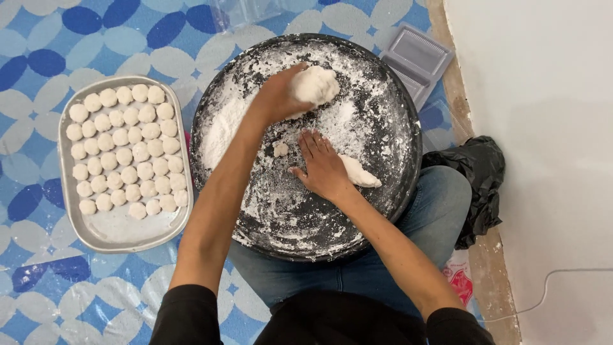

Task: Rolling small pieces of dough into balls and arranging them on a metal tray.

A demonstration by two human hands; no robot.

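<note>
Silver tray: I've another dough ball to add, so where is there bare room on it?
The silver tray has a bare strip along its near edge, below the last row of dough balls. The rest is packed. The left hand holds a dough lump over the floured round pan.

The person wears a black top with short sleeves ending above the elbows, leaving both forearms bare; blue denim jeans cover the legs; the left hand (276,96) and right hand (324,167) are bare, without gloves, rings or watch.
</note>
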